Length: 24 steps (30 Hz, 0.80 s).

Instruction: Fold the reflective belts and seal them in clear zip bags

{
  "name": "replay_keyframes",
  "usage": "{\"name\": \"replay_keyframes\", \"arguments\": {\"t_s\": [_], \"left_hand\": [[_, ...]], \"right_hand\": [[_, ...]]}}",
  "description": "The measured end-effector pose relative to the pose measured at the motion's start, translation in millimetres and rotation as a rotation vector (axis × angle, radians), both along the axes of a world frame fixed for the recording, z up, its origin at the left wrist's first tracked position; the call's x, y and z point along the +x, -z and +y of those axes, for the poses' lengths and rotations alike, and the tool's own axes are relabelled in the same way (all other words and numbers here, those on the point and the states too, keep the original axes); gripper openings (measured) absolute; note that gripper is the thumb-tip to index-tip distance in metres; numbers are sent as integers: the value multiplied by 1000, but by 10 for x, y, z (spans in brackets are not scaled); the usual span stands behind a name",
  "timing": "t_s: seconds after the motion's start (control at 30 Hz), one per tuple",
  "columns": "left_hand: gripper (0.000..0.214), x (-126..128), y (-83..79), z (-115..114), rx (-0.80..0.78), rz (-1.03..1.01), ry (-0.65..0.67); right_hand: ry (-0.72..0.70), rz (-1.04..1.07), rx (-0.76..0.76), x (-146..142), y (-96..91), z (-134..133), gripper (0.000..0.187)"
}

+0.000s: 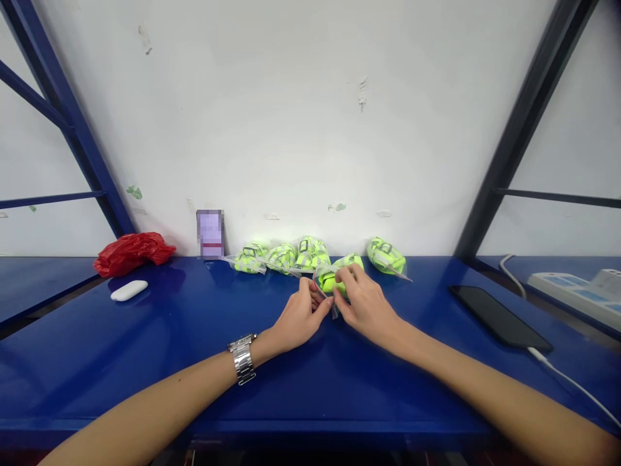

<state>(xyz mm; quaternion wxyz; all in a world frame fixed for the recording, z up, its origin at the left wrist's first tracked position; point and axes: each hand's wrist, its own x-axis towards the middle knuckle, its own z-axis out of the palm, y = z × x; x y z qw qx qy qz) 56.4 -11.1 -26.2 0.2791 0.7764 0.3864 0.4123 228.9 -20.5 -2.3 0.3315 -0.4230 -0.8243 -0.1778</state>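
A clear plastic bag (328,281) with folded neon yellow-green fabric inside is between my two hands, low over the blue table. My left hand (303,312), below a silver wristwatch (242,359), pinches the bag's near edge between thumb and fingers. From the other side my right hand (365,303) has its thumb and curled fingers closed on the same bag. Part of the bag is hidden behind the fingers. Just beyond, similar bagged bundles (312,252) of neon fabric with grey reflective strips lie in a row against the wall.
Another neon bundle (386,256) lies right of the row. At left are a crumpled red plastic bag (133,252), a white earbud case (129,290) and a propped-up phone-like slab (210,234). A black phone (499,317) on a cable and a power strip (577,294) are at right.
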Motion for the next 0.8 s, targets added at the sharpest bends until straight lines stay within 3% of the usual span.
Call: {"name": "replay_keyframes", "arguments": {"t_s": [0.2,0.33,0.5,0.6,0.73,0.8], "left_hand": [[13,-20,26,85,26,24,-35],[20,-56,-16,144,100,106,-217],[21,-88,7,183,88,144,-252],[19,-104,53,207,60,132,-287],[17,-116,76,242,155,133,-353],[14,-119,69,248,219,180,-358]], "right_hand": [[35,-89,-75,1,34,25,22],[40,91,4,131,-73,78,24],[-225,327,-79,303,-133,193,13],[-84,481,-56,426,-76,365,9],[120,518,-5,571,65,626,26],[145,547,-52,605,128,708,31]]}}
